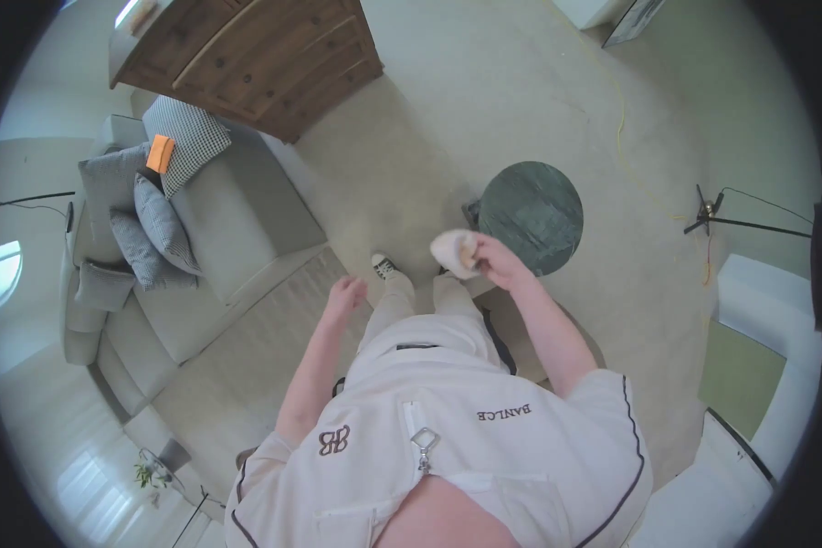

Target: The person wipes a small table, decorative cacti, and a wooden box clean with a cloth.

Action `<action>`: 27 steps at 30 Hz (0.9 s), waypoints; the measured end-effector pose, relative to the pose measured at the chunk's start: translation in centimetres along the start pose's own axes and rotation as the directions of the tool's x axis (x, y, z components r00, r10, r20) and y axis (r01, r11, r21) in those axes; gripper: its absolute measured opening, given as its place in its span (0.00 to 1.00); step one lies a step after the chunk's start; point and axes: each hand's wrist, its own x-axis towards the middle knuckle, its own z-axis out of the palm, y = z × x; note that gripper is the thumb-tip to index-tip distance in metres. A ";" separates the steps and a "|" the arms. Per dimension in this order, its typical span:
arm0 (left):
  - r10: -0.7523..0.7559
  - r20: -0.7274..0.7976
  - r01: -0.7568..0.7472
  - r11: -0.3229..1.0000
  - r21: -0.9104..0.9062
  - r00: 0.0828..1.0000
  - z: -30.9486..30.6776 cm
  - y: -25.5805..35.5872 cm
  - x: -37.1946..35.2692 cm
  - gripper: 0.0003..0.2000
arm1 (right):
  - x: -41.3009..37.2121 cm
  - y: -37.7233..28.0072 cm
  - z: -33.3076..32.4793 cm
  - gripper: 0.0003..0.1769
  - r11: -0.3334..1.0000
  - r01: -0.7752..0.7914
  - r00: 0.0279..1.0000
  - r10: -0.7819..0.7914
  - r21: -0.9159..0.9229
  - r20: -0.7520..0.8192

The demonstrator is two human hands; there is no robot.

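My right hand (500, 263) is closed on a small, soft white object (455, 253) with a tan patch on the side facing the hand. Its exact kind is too blurred to tell. That hand is held out in front of me, at the near edge of a round dark green marble-look table (531, 216) as seen from above. My left hand (347, 294) is raised in front of my left leg, its fingers curled in, and nothing shows in it. Below the hands is a dark sneaker with a white toe (384, 265) on my foot.
At the left stands a grey sofa (237, 205) with several cushions and an orange item (160, 153). A wooden chest of drawers (265, 68) is ahead on the left. On the right, a black stand (706, 215) has cables on the carpet (429, 110).
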 end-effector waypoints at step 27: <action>0.685 -0.089 -0.533 0.472 -0.702 0.723 -8.3 14.9 -10.0 0.19 | -1.5 -13.5 21.3 0.36 0.594 0.744 0.580 -0.801 -0.305 -0.147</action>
